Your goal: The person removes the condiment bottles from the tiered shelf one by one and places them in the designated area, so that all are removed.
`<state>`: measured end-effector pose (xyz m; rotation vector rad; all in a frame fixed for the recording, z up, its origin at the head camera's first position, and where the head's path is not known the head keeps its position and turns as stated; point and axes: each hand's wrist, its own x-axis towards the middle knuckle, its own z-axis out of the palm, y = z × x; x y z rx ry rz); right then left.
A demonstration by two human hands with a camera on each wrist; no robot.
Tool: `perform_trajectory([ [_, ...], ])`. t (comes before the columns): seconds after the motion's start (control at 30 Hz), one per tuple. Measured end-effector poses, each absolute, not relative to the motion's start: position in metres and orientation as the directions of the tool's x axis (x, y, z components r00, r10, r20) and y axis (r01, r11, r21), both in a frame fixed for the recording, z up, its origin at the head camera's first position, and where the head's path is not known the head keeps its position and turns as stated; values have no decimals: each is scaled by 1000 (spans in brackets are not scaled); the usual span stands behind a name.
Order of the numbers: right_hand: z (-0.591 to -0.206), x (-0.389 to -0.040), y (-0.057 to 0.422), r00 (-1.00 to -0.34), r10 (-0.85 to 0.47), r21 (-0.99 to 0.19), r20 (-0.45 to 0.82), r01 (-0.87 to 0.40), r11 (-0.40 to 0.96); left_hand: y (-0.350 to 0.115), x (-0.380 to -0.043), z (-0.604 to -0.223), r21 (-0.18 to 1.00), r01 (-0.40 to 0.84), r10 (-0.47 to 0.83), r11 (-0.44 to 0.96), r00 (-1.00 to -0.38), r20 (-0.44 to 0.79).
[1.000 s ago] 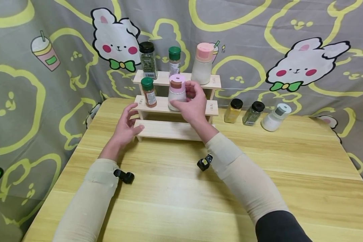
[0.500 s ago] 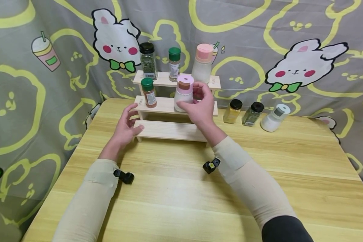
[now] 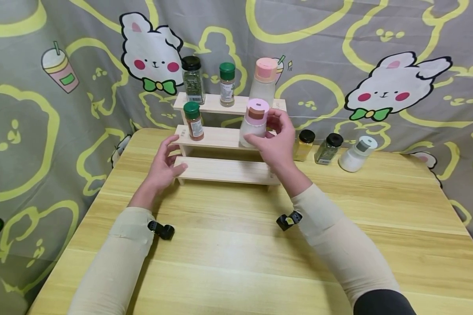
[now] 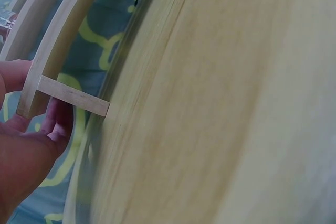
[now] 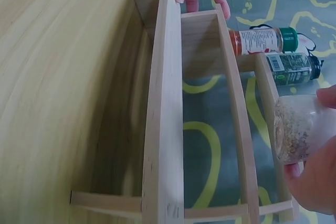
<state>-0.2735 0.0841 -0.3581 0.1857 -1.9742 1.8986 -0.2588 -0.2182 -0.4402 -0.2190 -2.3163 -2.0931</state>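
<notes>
My right hand (image 3: 277, 140) holds a glass seasoning shaker (image 3: 253, 127) with a pinkish-purple lid and pale grains inside. The shaker is upright at the right part of the middle step of a three-step wooden rack (image 3: 226, 169); whether its base touches the board cannot be told. In the right wrist view the thumb and a finger show on either side of the shaker (image 5: 296, 129). My left hand (image 3: 161, 168) grips the left end of the rack's lowest step, thumb on top. A green-capped spice bottle (image 3: 194, 124) stands left on the middle step.
On the top step stand a black-capped herb jar (image 3: 193, 83), a green-capped bottle (image 3: 227, 87) and a pink-lidded shaker (image 3: 265, 81). Right of the rack, on the table (image 3: 228, 245), are a yellow spice jar (image 3: 304, 146), a herb jar (image 3: 328, 148) and a white-lidded shaker (image 3: 356, 155).
My right hand has carried the shaker rightward along the middle step, from near its centre to its right part. The left hand has stayed at the rack's left end.
</notes>
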Motion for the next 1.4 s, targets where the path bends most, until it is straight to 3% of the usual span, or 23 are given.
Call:
perform_trajectory([
  [0.23, -358, -270, 96, -894, 200, -916, 400, -397, 55, -222, -266, -451, 989, 115, 88, 89, -990, 107],
  [0.83, -360, -263, 136, -889, 260, -926, 377, -357, 122, -214, -252, -426, 990, 92, 95, 108, -992, 82],
  [1.07, -363, -259, 149, -884, 293, -931, 364, -340, 130, -220, -266, -451, 986, 108, 73, 124, -992, 99],
  [1.4, -371, -254, 165, -877, 327, -936, 353, -326, 136, -220, -264, -452, 987, 106, 67, 120, -993, 98],
])
